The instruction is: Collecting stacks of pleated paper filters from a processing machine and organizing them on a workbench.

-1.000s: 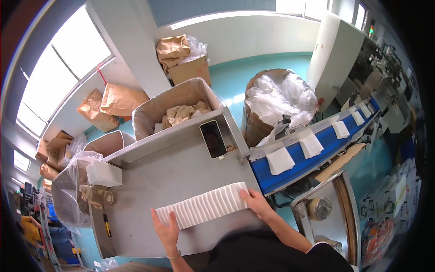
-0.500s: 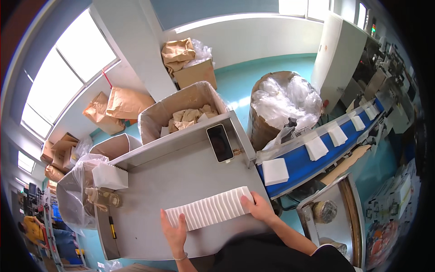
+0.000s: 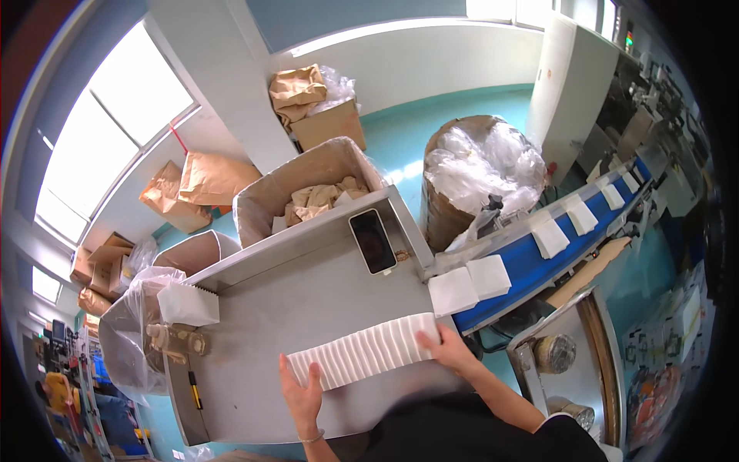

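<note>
A long row of white folded paper pieces (image 3: 362, 353), standing on edge like a concertina, lies slantwise over the near part of the grey metal table (image 3: 269, 331). My left hand (image 3: 302, 396) grips its left end, thumb on the near side and fingers at the outer end. Around the right end my right hand (image 3: 450, 350) is closed, with its thumb and fingers against the last pieces. Just beyond my right hand, two flat white folded pieces (image 3: 453, 292) overlap where the blue conveyor belt (image 3: 531, 281) meets the table.
More white pieces (image 3: 549, 238) lie spaced along the belt. A phone (image 3: 371, 242) rests near the table's far right corner. At the left are a white paper stack (image 3: 188, 304), a bottle (image 3: 178, 339) and a yellow-black cutter (image 3: 195, 391). Cartons (image 3: 308, 173) stand behind the table.
The row has shifted slightly right with both hands. On the belt the white pieces have moved toward the table, and the front one now overlaps another at the belt's end.
</note>
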{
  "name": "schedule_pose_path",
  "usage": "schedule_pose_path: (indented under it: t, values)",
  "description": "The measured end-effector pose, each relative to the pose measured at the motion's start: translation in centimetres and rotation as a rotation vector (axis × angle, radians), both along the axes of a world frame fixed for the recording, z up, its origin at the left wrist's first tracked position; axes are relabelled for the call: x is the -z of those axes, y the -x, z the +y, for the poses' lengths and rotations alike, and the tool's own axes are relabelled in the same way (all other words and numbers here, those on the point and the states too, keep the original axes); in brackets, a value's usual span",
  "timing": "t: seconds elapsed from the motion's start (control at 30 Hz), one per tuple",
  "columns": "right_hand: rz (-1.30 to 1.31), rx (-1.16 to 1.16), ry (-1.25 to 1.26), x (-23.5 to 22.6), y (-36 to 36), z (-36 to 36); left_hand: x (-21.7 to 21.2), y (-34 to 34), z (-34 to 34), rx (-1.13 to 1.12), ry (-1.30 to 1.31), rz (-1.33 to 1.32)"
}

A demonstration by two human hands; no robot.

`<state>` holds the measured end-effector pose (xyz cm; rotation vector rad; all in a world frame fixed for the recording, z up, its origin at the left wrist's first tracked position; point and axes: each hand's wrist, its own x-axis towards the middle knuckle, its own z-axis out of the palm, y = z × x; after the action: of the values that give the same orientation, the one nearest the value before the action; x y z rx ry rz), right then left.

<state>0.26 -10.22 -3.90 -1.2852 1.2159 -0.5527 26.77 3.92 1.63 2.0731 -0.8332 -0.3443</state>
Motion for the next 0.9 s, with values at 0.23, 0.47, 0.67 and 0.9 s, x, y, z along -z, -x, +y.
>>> schedule_pose_path:
  t: [0.23, 0.47, 0.67, 0.9]
  values:
    - [-0.225, 0.01, -0.532, -1.1, 1.2, -1.1, 1.4, -0.5, 0.1, -0.043, 0.03, -0.08]
    - [-0.525, 0.384, -0.485, 0.9, 2.0, -1.9, 0.1, 0.3, -0.3, -0.025, 0.019, 0.021]
    - [-0.04, 0.002, 0.03, -1.4, -0.7, -0.8, 0.1, 0.6, -0.6, 0.016, -0.002, 0.063]
    - [-0.217, 0.142, -0.416, -0.1, -0.1, -2.8, 0.1, 0.8, -0.8, 0.025, -0.011, 0.003]
